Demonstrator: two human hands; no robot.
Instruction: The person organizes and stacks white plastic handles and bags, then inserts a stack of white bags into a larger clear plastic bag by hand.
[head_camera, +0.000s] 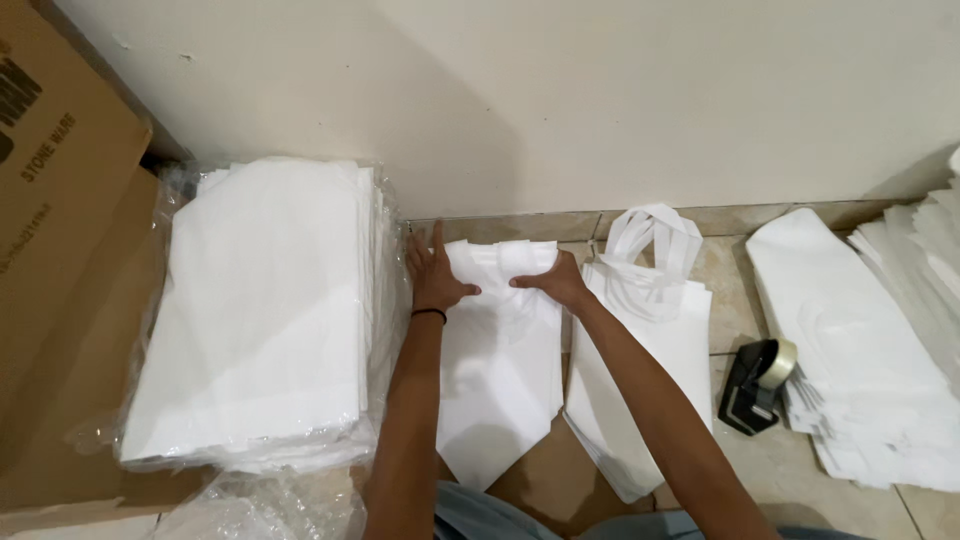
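Tiled floor against a pale wall: your left hand (432, 275) and right hand (556, 283) lie flat, fingers spread, pressing a white bag (500, 370) between the wrapped stack (260, 310) left and handled bags (645, 340) right; folding seems underway, calling for steady pressure.

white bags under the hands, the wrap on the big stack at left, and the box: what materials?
Bag under the left hand and right hand: probably non-woven fabric, matte, soft creases, limp loop handles; paper not ruled out.
Wrap on the big stack: clear thin plastic film, glossy, crinkled.
Box: brown cardboard, dull finish.
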